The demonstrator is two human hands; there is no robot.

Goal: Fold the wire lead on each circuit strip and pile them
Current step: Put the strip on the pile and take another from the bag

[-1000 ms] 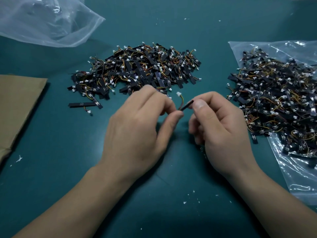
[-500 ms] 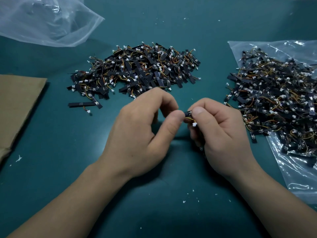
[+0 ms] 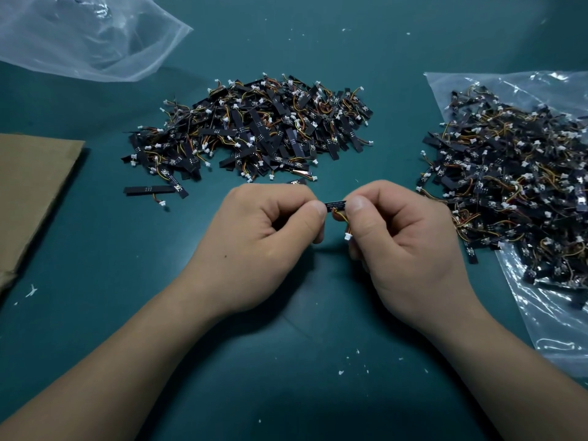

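A left hand [image 3: 261, 246] and right hand [image 3: 404, 249] pinch the two ends of one circuit strip [image 3: 335, 205] above the table [image 3: 318, 377], near the pile [image 3: 254, 132]. Its wire lead [image 3: 339, 216] dangles below, seemingly half-folded; a sharp bend could crack it at the joint, or it may spring open.

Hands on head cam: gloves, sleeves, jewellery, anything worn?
Nothing worn. Left hand and right hand are bare: no gloves, rings or watch. Both forearms are bare to the frame edge, with no sleeves showing. Thumbnails are short.

Glossy plastic bag [image 3: 547, 316], matt cardboard [image 3: 31, 192]
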